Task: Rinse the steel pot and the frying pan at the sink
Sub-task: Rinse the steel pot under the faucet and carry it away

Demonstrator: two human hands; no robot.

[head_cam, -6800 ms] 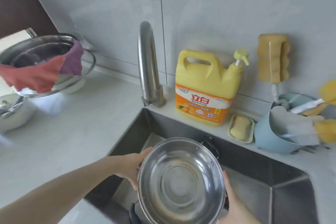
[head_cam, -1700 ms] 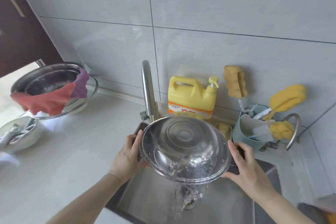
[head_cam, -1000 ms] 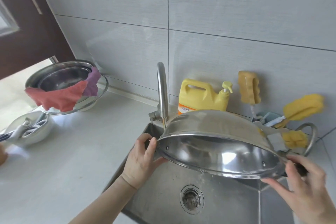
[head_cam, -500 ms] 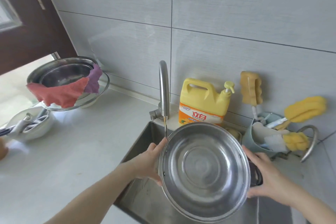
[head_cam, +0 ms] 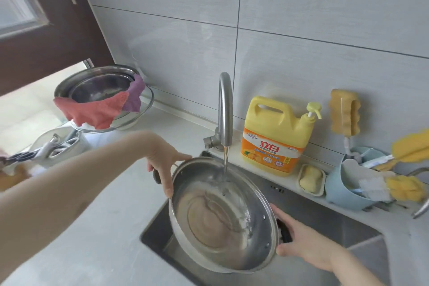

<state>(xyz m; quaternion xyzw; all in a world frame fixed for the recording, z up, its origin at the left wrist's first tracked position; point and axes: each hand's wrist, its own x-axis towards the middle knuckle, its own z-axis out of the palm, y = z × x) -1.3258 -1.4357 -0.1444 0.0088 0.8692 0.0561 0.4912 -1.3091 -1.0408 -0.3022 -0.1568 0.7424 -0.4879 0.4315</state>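
I hold a shiny steel pot (head_cam: 220, 216) tilted over the sink (head_cam: 336, 223), its open side facing up and toward me. A thin stream of water falls from the curved steel tap (head_cam: 224, 109) into the pot and swirls on its bottom. My left hand (head_cam: 162, 160) grips the pot's rim and black handle at the upper left. My right hand (head_cam: 299, 241) grips the black handle at the lower right. No frying pan shows in this view.
A yellow detergent jug (head_cam: 276, 134) and a soap dish (head_cam: 311, 179) stand behind the sink. A blue caddy (head_cam: 343, 190) with brushes and yellow sponges sits at the right. Stacked bowls with a red and purple cloth (head_cam: 102, 109) stand on the counter at the left.
The pot was tipped to pour water into the sink, then turned open side up. It now sits lower under the tap, with running water falling into it.
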